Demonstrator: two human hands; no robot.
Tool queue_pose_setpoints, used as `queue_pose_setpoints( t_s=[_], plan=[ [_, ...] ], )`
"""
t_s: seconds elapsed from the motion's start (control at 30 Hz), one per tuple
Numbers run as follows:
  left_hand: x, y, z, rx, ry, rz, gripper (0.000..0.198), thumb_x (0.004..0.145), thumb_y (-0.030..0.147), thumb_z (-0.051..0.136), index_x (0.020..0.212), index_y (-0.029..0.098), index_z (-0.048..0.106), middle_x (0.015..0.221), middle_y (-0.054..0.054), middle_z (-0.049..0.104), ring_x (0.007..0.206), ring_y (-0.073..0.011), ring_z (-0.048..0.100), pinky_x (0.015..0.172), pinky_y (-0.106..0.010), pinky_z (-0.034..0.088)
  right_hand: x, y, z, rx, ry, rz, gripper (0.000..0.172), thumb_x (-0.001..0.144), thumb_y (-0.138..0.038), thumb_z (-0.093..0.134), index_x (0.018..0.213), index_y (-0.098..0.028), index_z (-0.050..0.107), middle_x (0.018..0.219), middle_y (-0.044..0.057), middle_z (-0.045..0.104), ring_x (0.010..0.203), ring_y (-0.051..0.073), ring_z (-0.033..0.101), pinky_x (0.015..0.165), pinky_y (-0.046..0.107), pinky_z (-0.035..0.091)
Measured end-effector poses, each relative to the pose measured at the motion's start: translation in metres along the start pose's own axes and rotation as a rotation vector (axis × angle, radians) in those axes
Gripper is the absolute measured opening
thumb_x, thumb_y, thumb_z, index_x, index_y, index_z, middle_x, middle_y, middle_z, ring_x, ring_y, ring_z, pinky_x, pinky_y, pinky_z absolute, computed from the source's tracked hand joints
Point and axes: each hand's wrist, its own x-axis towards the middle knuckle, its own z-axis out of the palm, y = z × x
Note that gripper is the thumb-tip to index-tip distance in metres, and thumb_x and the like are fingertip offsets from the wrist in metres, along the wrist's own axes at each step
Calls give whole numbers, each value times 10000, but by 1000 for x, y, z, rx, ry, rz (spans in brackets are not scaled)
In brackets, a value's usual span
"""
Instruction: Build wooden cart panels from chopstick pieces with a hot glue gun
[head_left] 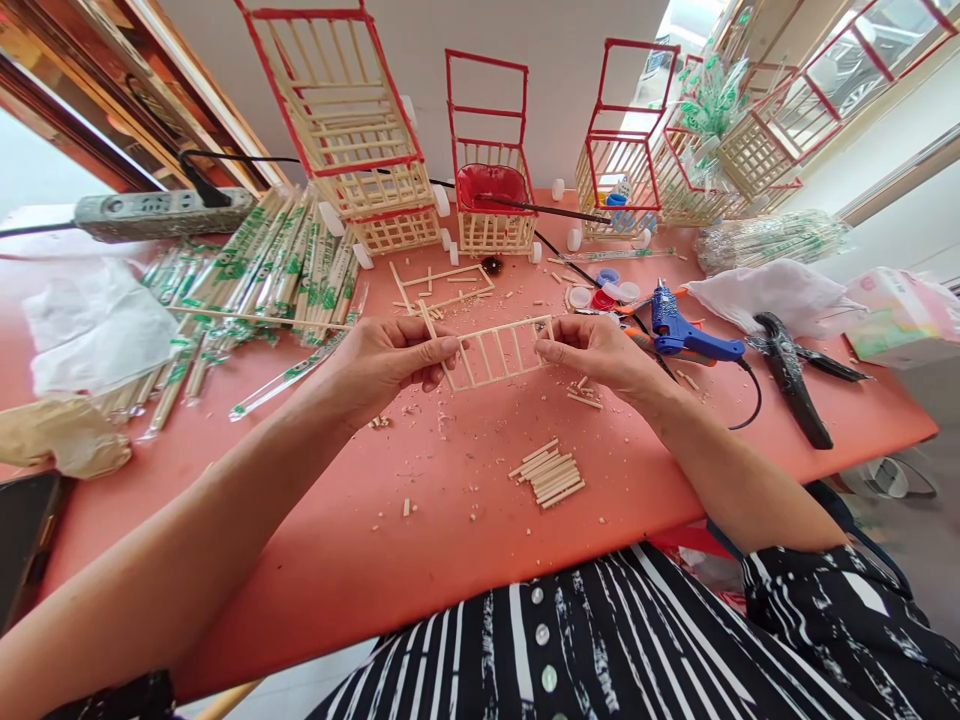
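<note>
Between my hands, above the pink table (315, 560), is a small ladder-like frame (501, 354) made of thin wooden sticks with several crossbars. My left hand (409, 355) pinches its left end, where a longer stick crosses. The right end is gripped by the thumb and fingers of my right hand (585, 348). Nearer to me lies a pile of short cut sticks (551, 472). Just beyond the frame, a partly joined stick outline (450, 285) rests flat on the table. To the right of my right hand lies a blue hot glue gun (686, 325).
Small stick carts with red edges (491, 150) stand along the back. Wrapped chopsticks (262, 260) and a power strip (165, 212) are at left. Black-handled cutters (795, 380), a white cloth (780, 295) and a tissue pack (904, 315) lie right. Wood crumbs dot the table.
</note>
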Motion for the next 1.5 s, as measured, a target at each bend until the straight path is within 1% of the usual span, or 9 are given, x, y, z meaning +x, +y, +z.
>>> queue_pose_setpoints(
  t_s=[0.47,0.63,0.77,0.97,1.1,1.23,1.33,1.5],
  plan=[
    [1,0,0,18,9,-26,317,679,380,998,764,139,811,703,-32,712,530,-81,586,526,-231,491,-1,-1,0,11,-6,28,431,860,-517,799,721,-203,539,711,-40,480,674,103,383,653,299,282],
    [1,0,1,9,9,-29,341,655,386,1015,771,134,818,672,-25,697,520,-83,589,518,-225,486,-1,-1,0,6,-10,48,411,852,-515,808,740,-198,572,714,-39,486,671,103,391,657,302,278],
    [0,2,1,2,7,-15,348,654,388,1020,772,132,816,684,-27,704,524,-79,589,516,-218,485,-1,-2,0,2,3,49,450,847,-560,821,730,-193,588,713,-36,493,668,103,403,655,299,283],
    [2,4,0,-3,32,-5,359,616,375,1027,744,133,796,657,-21,692,509,-79,584,489,-206,458,-2,-3,-3,-49,84,53,483,887,-642,781,791,-179,684,763,12,595,725,135,486,654,300,327],
    [2,5,0,6,29,-6,347,623,368,1018,761,131,805,636,-19,683,499,-81,580,486,-209,458,-1,-3,-4,-46,73,63,513,865,-678,781,789,-176,708,772,15,603,723,131,477,657,299,324],
    [2,4,-1,13,21,11,330,646,366,1010,765,134,807,654,-21,692,506,-79,584,493,-211,464,-2,-4,-4,-33,51,91,519,806,-670,842,764,-176,686,723,-15,540,674,114,415,632,302,272],
    [2,2,-1,35,14,28,318,673,374,998,758,136,804,677,-28,704,513,-77,586,499,-214,468,-2,-4,-3,-16,35,83,501,816,-630,846,732,-180,643,707,-31,501,660,103,382,634,310,244],
    [2,1,-2,70,14,46,321,705,400,978,770,138,805,707,-44,724,527,-86,587,511,-228,478,-2,-3,-2,-8,22,48,477,834,-573,830,700,-190,578,717,-33,486,666,102,380,646,316,237]
  ],
)
